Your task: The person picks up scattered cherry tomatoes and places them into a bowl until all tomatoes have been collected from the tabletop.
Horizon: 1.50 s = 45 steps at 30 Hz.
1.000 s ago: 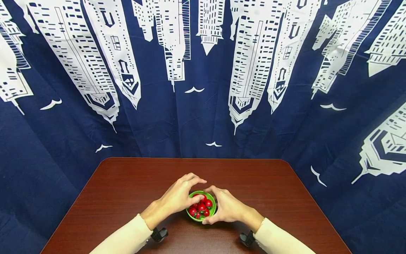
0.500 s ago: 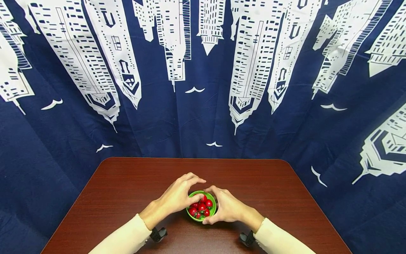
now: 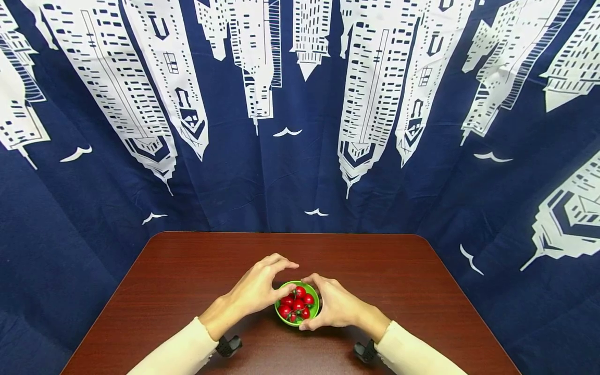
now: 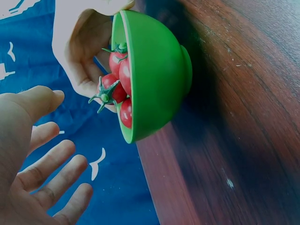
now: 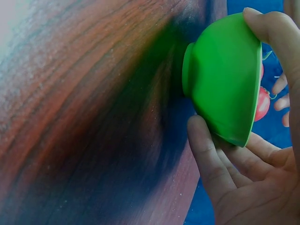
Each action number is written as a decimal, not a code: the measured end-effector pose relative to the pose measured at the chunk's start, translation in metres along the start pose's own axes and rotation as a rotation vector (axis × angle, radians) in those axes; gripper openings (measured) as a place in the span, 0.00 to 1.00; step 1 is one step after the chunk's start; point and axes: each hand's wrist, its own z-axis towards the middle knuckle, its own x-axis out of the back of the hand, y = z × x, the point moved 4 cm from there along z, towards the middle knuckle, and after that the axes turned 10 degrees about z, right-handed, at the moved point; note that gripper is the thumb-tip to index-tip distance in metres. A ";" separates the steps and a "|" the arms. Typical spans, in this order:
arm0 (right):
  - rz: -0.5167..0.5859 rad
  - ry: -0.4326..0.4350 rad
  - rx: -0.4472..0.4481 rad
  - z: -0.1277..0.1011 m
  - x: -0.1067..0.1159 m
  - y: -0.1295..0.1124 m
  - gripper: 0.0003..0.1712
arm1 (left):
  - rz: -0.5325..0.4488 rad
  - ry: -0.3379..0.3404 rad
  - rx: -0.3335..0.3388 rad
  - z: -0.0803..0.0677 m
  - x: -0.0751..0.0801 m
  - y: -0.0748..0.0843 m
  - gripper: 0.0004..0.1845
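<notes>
Change: since the earlier frames the left hand [image 3: 255, 291] has been drawn slightly back and to the left, so its fingers no longer lie over the tomatoes; the right hand [image 3: 335, 307] has stayed in place.
Left hand: held beside the bowl's left rim with the fingers spread and relaxed; nothing is gripped, as is seen in the left wrist view [image 4: 33, 173].
Right hand: curled round the right wall of the green bowl [image 3: 312, 314], thumb on the rim and fingers under the side [image 5: 243, 183].
Bowl: small, bright green, smooth, with a short round foot; it is set on the dark red-brown table [image 3: 178, 281], near the front edge at the middle.
Contents: several glossy red cherry tomatoes [image 3: 296, 304] with green stems are piled inside.
</notes>
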 end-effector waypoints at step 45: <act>-0.129 0.089 -0.037 -0.043 0.012 0.000 0.62 | 0.103 0.095 0.169 -0.061 0.026 -0.061 0.23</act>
